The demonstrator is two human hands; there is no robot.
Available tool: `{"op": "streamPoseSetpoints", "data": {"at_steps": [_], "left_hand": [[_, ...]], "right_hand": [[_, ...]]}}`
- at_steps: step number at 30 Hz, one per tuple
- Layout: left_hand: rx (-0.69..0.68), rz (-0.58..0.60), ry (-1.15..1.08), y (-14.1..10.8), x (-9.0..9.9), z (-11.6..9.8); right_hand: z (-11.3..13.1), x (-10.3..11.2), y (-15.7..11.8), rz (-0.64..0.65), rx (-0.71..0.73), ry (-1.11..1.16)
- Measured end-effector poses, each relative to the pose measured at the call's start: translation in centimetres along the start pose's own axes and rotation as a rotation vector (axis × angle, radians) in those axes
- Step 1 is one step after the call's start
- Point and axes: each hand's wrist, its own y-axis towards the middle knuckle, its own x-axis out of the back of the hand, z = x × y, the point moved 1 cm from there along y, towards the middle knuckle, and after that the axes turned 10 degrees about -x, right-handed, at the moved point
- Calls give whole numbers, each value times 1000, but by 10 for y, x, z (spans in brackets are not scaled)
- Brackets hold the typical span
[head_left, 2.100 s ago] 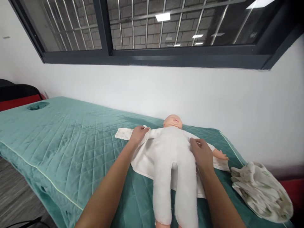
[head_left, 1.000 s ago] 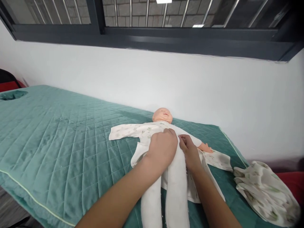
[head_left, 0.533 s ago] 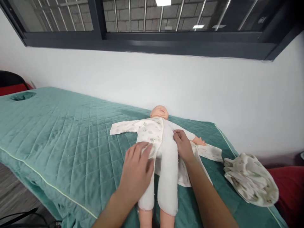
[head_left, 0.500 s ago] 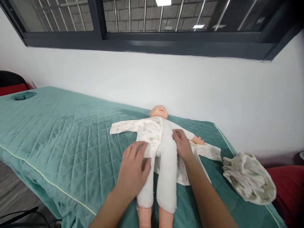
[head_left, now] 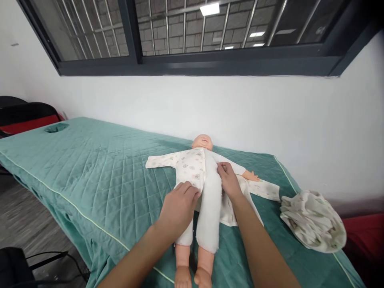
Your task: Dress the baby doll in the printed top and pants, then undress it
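A baby doll (head_left: 210, 204) with a white padded body lies on its back, head toward the wall. Its printed baby shirt (head_left: 189, 166) covers one arm and half the chest. The shirt's other half lies spread under the doll, its sleeve (head_left: 265, 189) flat on the cover and the doll's arm bare of it. My left hand (head_left: 181, 204) is closed at the lower front edge of the shirt, pinching the cloth over the belly. At the doll's other side my right hand (head_left: 229, 180) has its fingers pressed together against the padded body; what they grip is hidden.
The doll rests on a green quilted bed cover (head_left: 114, 172) with a face hole (head_left: 56, 127) at the far left. A crumpled printed cloth (head_left: 313, 222) lies at the right. Behind are a white wall (head_left: 150, 102) and a barred window. Cables (head_left: 60, 260) hang at lower left.
My left hand has moved inward and closed on the shirt's front edge. My right hand stays at the doll's side. The camera view has shifted, bringing the doll's feet into sight.
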Motion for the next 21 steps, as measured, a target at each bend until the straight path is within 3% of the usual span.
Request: {"op": "streamPoseSetpoints", "data": {"at_steps": [6,10,12,17,21], "left_hand": [[33,-91,-205,-9,10,2],[-5,-190,-177,-14,8,7],[-16,-166,-135,-12,3,5],[-33,63,-186,3,0,-3],[41,53,-250,32,8,-3]], "right_hand": [[-2,-1,1,4,14,15],[-1,0,1,6,3,8],[0,0,0,2,-5,-3],[0,0,-1,-2,8,5],[2,-2,-7,1,-41,20]]}}
